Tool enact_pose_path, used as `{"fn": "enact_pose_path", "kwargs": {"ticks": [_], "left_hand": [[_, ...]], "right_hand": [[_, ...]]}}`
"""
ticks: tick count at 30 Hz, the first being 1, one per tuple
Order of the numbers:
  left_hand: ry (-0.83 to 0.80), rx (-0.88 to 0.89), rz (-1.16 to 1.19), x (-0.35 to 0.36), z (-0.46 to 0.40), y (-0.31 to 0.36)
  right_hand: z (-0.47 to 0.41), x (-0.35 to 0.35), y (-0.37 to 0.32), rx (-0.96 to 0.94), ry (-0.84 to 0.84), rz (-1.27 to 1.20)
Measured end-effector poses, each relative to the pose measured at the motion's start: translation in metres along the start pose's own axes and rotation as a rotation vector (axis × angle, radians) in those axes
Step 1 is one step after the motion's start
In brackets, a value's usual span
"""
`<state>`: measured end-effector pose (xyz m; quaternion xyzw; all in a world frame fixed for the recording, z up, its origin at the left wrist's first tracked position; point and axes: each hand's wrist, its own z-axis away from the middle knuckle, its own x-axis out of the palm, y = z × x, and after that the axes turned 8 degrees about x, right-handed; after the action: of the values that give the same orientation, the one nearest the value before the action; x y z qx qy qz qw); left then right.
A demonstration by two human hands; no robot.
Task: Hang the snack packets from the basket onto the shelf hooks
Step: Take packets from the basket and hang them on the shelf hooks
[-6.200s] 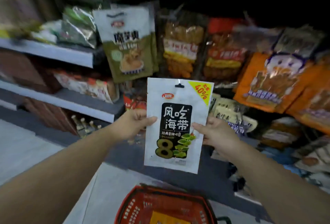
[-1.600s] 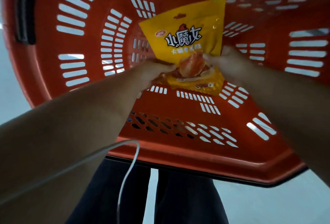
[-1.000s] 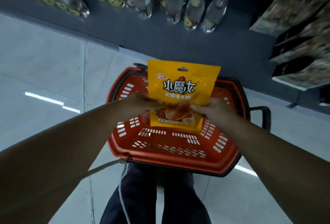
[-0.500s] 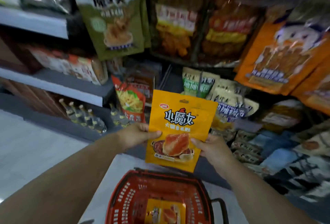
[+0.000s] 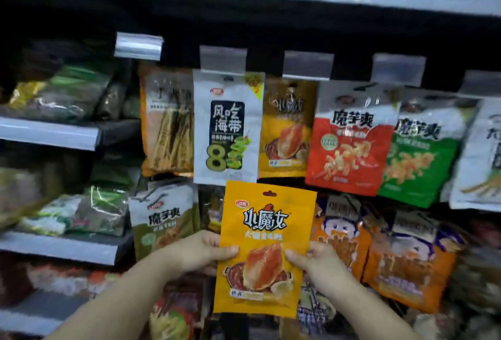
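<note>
Two hands hold one yellow packet (image 5: 264, 247) up in front of the shelf. The left hand (image 5: 200, 254) pinches its left edge, thumb flat on the front and fingers hidden behind. The right hand (image 5: 315, 261) pinches the right edge the same way. The packet is a flat, shiny plastic rectangle with a small hang hole at its 12 o'clock edge and a picture of an orange chunk low down. It stands upright, and its top edge just reaches the bottom of one white packet (image 5: 229, 128) at 12 o'clock. The white packet hangs from a hook and shows a big number 8. Going toward 3 o'clock along that top row hang one dark yellow packet (image 5: 287, 128) with the same picture as the held one, one red packet (image 5: 349, 139) and one green packet (image 5: 420, 150), all smooth and glossy. At 9 o'clock of the white one hangs one orange-brown packet (image 5: 166, 123) with long sticks drawn on it. Four clear plastic label holders (image 5: 222, 60) sit in a line above the row. At 3 o'clock of the held packet hang two orange packets (image 5: 406, 266), blurry. At 9 o'clock, grey shelf boards (image 5: 48, 133) carry crinkly green bags (image 5: 67, 93), too blurred to count.
</note>
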<state>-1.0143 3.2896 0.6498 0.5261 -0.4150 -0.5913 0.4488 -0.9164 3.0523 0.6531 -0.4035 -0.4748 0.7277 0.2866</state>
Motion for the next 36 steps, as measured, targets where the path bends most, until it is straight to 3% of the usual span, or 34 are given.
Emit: {"fn": "enact_pose_path", "kwargs": {"ticks": [8,18,27,36], "left_hand": [[-0.037,0.147,-0.113,-0.041,-0.005,0.076],[-0.001,0.223,-0.183,-0.038,-0.019,0.110],[0.287,0.337,-0.059,-0.024,-0.051,0.153],[0.394,0.421,0.012,-0.023,-0.072,0.182]], "right_hand": [[0.025,-0.015,-0.075,-0.154,0.100,-0.035],[0.017,-0.035,-0.096,-0.217,0.157,-0.070],[-0.019,-0.065,-0.126,-0.289,0.170,-0.184],[-0.048,-0.090,-0.162,-0.436,0.197,-0.177]]}}
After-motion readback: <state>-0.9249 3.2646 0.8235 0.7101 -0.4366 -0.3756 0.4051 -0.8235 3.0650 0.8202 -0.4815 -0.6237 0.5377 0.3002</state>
